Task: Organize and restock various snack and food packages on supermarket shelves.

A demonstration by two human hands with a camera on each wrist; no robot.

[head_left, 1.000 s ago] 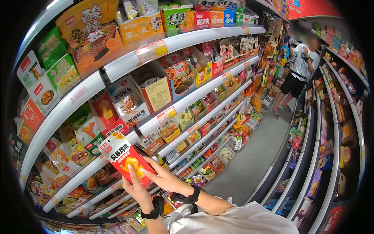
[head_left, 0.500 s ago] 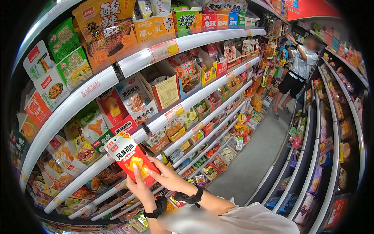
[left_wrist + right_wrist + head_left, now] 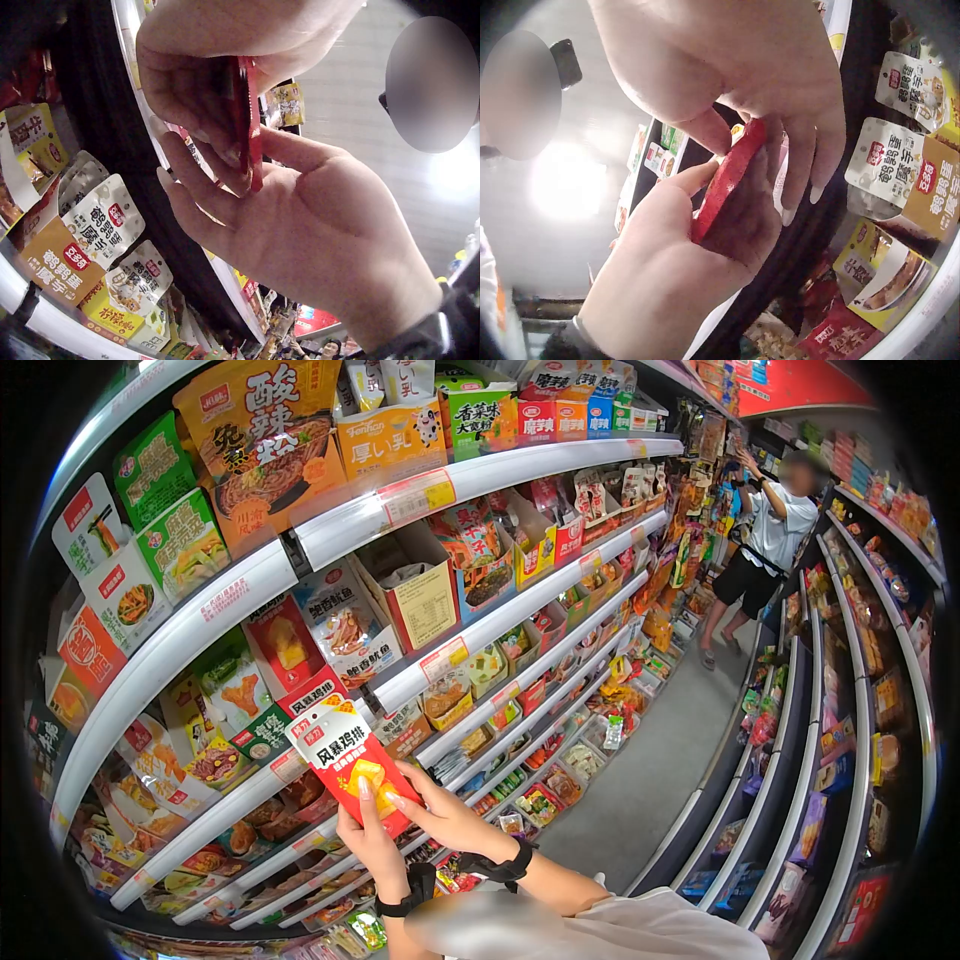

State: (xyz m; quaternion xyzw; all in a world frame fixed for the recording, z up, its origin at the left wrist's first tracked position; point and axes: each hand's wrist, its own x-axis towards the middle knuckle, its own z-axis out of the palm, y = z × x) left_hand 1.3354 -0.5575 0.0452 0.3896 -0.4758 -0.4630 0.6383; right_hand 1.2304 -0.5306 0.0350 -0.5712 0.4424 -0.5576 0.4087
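Observation:
A red and white snack packet (image 3: 360, 765) with a picture of yellow food is held front up between both hands in the head view. My left hand (image 3: 374, 852) grips its lower left edge, thumb on the front. From the right, my right hand (image 3: 447, 818) holds the lower right side, its thumb also on the front. Both wrist views show the packet (image 3: 251, 127) (image 3: 731, 176) nearly edge-on, with fingers curled behind it. Just beyond its top edge, a similar red packet (image 3: 312, 695) stands at the shelf.
Shelves with a white price rail (image 3: 225, 595) rise on the left, full of snack bags and boxes. Another row of shelves (image 3: 830, 690) curves along the right. Between them runs a grey aisle floor (image 3: 640, 760), where a person (image 3: 765, 535) in a white top stands farther back.
The held packet and both hands have shifted slightly right in the head view, and the shelf view has moved a little. The person down the aisle has raised their arms.

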